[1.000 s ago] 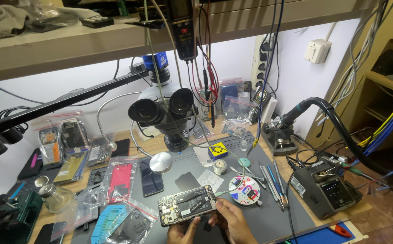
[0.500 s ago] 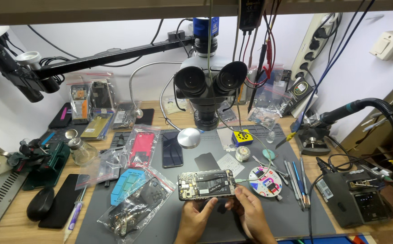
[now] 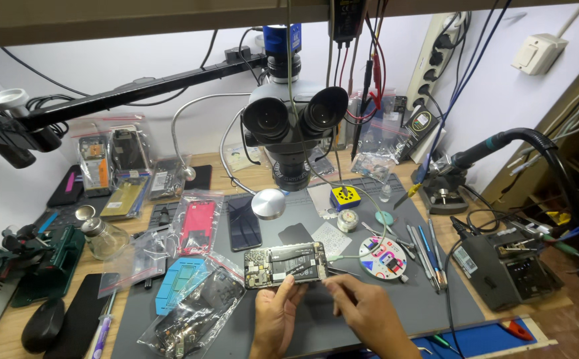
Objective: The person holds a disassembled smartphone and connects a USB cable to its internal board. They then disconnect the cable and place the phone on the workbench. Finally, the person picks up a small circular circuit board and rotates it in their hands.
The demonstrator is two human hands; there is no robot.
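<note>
Since the earlier frame the view has dipped and drawn closer, while the one opened phone (image 3: 285, 264) stays between both hands. The left hand (image 3: 274, 318) grips its lower edge, fingers curled under it. The right hand (image 3: 362, 311) pinches one pair of tweezers (image 3: 338, 271) whose tips touch the phone's right end. Just beyond the right hand sits one round parts dish (image 3: 382, 255); above both hands stands one microscope (image 3: 294, 126) with two eyepieces.

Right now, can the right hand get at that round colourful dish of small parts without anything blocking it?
Probably yes. The right hand sits just beside the round dish on the grey mat, with only bare mat between them; it holds thin tweezers, which it might need to put down.
</note>
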